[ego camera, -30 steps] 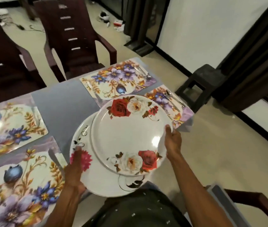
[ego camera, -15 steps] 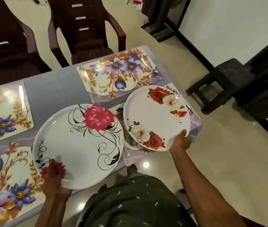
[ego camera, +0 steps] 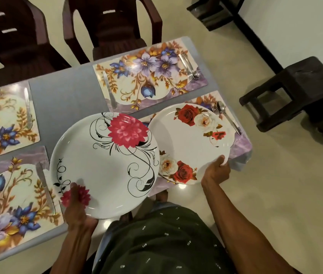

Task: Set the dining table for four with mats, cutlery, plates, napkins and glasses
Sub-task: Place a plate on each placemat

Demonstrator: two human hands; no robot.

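While gripping the rose-patterned plate [ego camera: 190, 143] at its near rim, with right hand [ego camera: 216, 171] fingers curled under the edge and thumb on top. Plate low over the right-hand near placemat [ego camera: 239, 143], leaning slightly away from the fingers (touching the mat or just above it: cannot tell). Fork and spoon [ego camera: 226, 117] along that mat's far right edge, just beside the plate's rim, so probably a small shift leftward to keep clear of them. Left hand [ego camera: 77, 210] pinching the dahlia-patterned plate [ego camera: 105, 165] at its near-left rim, thumb over the small pink flower, plate held above the grey tabletop [ego camera: 65, 99] and overlapping the rose plate's left edge. Nearest bare mat for it: the left near placemat [ego camera: 12, 202], directly left of that hand, knife [ego camera: 46, 188] on its right side. Far placemat [ego camera: 148, 74] still without a plate, cutlery laid.
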